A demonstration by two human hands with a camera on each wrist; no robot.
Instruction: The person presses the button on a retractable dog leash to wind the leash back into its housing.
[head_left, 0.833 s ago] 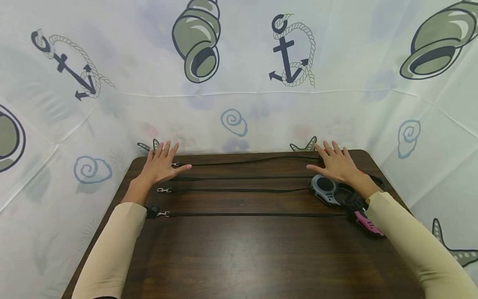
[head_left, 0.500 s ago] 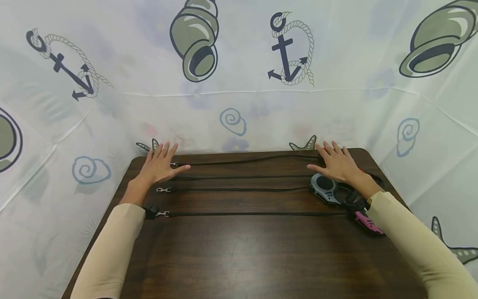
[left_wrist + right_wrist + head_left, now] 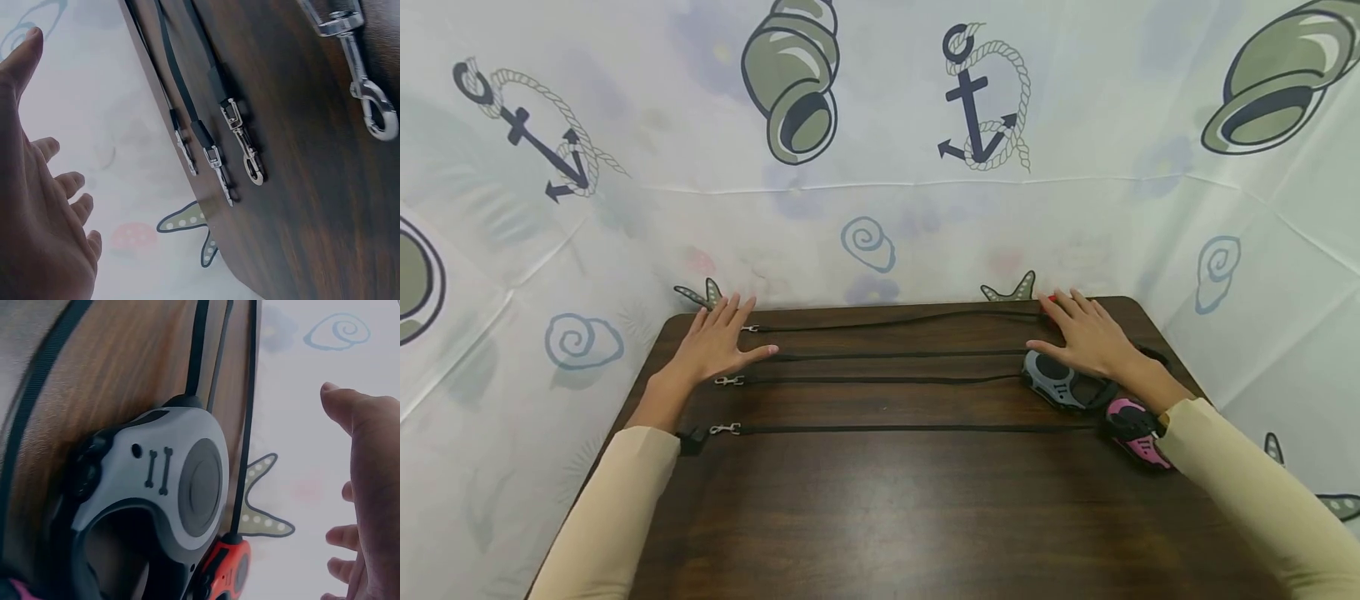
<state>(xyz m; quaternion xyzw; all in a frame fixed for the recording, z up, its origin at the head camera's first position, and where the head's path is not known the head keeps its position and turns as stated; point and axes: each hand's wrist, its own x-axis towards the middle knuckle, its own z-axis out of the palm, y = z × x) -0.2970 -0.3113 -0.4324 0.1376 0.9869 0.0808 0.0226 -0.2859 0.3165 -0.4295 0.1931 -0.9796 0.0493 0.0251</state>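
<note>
Both hands hover palm down with fingers spread and hold nothing. My left hand [image 3: 713,343] is over the far left of the table, above the metal snap hooks [image 3: 726,429] of several black leash straps [image 3: 880,429]. In the left wrist view a silver snap hook [image 3: 382,115] lies nearest. Over the far right, my right hand [image 3: 1088,337] is above retractable dog leashes. The grey leash [image 3: 1051,382] lies below its palm, and the pink leash [image 3: 1142,448] lies by the wrist. A red leash [image 3: 234,565] shows in the right wrist view, mostly hidden by the hand in the head view.
The straps run side by side across the dark wooden table [image 3: 880,525]. A white sheet [image 3: 895,108] printed with anchors, shells and starfish hangs close behind the table and along both sides.
Both hands have drawn back slightly, the right one also shifting to the right. More of the pink leash shows beside the right wrist. The leashes lie where they were.
</note>
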